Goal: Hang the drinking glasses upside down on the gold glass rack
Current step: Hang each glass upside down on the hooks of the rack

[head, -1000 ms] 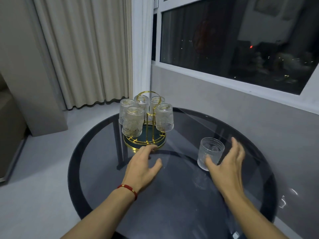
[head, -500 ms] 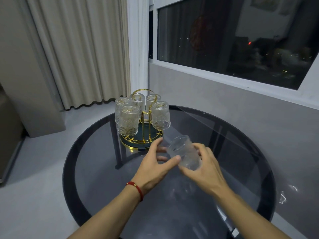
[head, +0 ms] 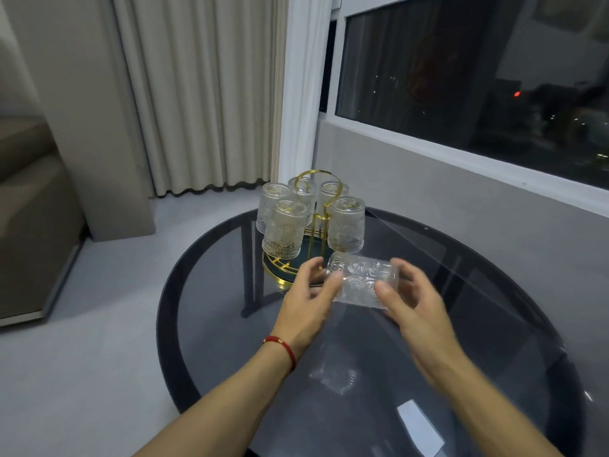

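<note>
A clear embossed drinking glass lies on its side in the air between my two hands, just in front of the rack. My left hand grips its left end and my right hand grips its right end. The gold glass rack stands at the table's far side on a round dark base with a gold rim. Several matching glasses hang upside down on it, among them one at front left and one at front right.
The round dark glass table stands in a corner. A grey wall under a window runs close along its right and far side. Curtains hang behind the rack. A sofa stands on the left.
My right hand took the glass from the table's right side and carried it left. My left hand joined it, and the glass turned from upright to lying sideways near the rack.
</note>
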`<state>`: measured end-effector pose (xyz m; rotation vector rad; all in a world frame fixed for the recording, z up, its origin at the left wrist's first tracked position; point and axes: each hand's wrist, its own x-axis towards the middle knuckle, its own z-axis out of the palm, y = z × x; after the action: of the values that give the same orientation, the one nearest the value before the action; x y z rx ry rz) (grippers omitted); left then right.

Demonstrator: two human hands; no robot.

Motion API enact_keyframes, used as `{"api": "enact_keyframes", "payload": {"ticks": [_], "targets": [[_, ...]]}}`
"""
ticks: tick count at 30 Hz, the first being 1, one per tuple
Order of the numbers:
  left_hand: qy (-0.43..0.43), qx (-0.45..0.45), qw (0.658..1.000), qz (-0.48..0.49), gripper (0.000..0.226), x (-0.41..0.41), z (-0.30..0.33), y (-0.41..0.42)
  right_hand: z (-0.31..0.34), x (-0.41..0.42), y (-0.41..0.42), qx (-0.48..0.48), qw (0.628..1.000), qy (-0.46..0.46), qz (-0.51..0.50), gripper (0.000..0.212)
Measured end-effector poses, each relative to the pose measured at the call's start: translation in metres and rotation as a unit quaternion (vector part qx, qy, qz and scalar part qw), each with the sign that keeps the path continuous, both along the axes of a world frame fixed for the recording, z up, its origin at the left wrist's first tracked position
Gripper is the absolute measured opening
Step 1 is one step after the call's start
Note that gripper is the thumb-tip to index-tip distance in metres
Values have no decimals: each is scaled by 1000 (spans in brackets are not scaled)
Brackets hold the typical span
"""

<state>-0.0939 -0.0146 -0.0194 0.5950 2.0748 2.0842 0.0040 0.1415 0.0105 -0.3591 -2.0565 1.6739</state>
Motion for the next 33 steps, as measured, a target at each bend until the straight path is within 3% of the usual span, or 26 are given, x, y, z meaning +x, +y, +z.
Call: {"api": "enact_keyframes", "payload": {"ticks": [1, 3, 5, 7, 13, 26, 33], "targets": [[75, -75, 994, 33, 48, -7, -5, -7, 10, -5, 0, 62, 998, 5, -24, 63], [205, -248, 945, 54, 54, -20, -19, -17, 34, -17, 0, 154, 986, 17, -57, 68], [263, -387, 883, 26, 72, -29, -32, -23, 60, -33, -2, 199, 977, 29, -69, 72], [282, -453, 846, 7, 80, -37, -41, -24, 85, -53, -6, 243, 967, 33, -73, 76], [290, -489, 822, -9, 84, -40, -53, -15, 119, -102, -21, 376, 925, -19, -57, 72], [287, -483, 827, -8, 84, -40, -52, -16, 70, -151, -35, 486, 868, -101, -4, 54], [310, -479, 821, -18, 73, -35, -42, -20, 55, -157, -40, 533, 840, -95, -27, 45]]}}
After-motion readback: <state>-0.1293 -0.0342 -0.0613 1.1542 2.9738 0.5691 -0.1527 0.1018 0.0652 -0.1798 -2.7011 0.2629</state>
